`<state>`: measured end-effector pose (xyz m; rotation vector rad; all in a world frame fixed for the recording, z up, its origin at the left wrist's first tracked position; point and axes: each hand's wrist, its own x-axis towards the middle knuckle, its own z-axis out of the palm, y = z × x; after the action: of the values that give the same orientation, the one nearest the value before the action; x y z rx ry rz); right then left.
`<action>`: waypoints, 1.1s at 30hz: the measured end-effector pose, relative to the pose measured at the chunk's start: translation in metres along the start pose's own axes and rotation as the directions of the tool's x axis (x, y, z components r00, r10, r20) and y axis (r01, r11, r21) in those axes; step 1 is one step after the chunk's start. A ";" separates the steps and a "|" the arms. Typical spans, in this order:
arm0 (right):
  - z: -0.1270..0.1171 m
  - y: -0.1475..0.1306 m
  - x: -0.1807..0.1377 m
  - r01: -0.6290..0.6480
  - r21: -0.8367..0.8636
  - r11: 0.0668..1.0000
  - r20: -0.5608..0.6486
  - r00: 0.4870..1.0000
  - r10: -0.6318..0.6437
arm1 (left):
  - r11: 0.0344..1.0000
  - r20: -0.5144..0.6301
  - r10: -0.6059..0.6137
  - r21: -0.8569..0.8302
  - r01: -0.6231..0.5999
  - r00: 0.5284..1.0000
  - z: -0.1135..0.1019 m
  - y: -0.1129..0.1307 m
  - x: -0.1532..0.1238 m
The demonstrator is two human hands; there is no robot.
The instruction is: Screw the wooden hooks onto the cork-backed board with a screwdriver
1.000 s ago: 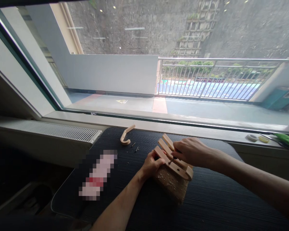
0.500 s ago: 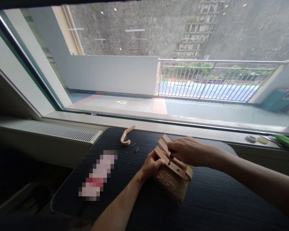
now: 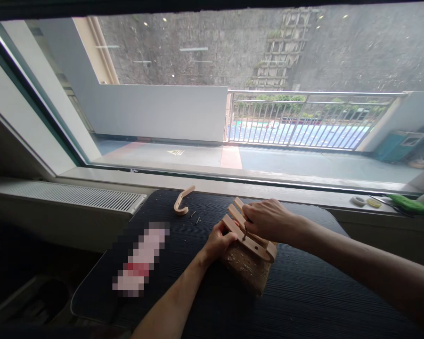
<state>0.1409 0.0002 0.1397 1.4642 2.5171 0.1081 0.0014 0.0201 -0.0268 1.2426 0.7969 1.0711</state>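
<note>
Left fingers: my left hand (image 3: 219, 242) pinches the front wooden hook (image 3: 250, 243), below frame centre.
Right fingers: my right hand (image 3: 266, 218), right of centre, closes round a slim driver (image 3: 245, 232), its tip against that hook.
Block: the rough wooden block (image 3: 248, 268) sits under the hook, lower centre-right.
Loose hook: another wooden hook (image 3: 178, 205) lies left of centre, near small screws (image 3: 198, 220).

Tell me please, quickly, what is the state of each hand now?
Left hand: closed, holding the nearest wooden hook near its straight end.
Right hand: closed around a thin tool, mostly hidden, its tip at that hook.
</note>
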 end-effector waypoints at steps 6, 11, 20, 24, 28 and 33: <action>-0.004 0.008 0.002 0.266 0.023 0.964 -0.008 0.964 -0.265 | 1.000 0.005 0.003 -0.002 -0.003 1.000 -0.001 0.000 0.000; 0.004 0.016 0.005 0.208 0.027 0.978 0.003 0.978 -0.208 | 1.000 -0.012 -0.006 -0.007 0.006 1.000 -0.001 -0.003 0.002; 0.003 0.008 0.005 0.019 -0.022 1.000 0.026 0.999 -0.019 | 1.000 0.008 -0.006 -0.016 0.006 1.000 0.000 0.000 0.001; -0.008 0.005 0.001 0.106 0.017 0.994 0.039 0.993 -0.107 | 1.000 0.013 0.001 -0.010 -0.001 1.000 0.000 0.001 0.000; -0.011 0.007 -0.001 0.201 0.028 0.979 0.075 0.976 -0.202 | 1.000 0.007 -0.002 -0.004 0.002 1.000 -0.001 0.000 0.000; -0.003 0.011 0.001 0.182 0.052 0.982 0.064 0.981 -0.185 | 1.000 -0.012 -0.012 0.005 0.012 1.000 -0.001 -0.001 0.001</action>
<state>0.1489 0.0068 0.1444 1.2211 2.5992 -0.0305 0.0010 0.0215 -0.0278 1.2352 0.8159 1.0683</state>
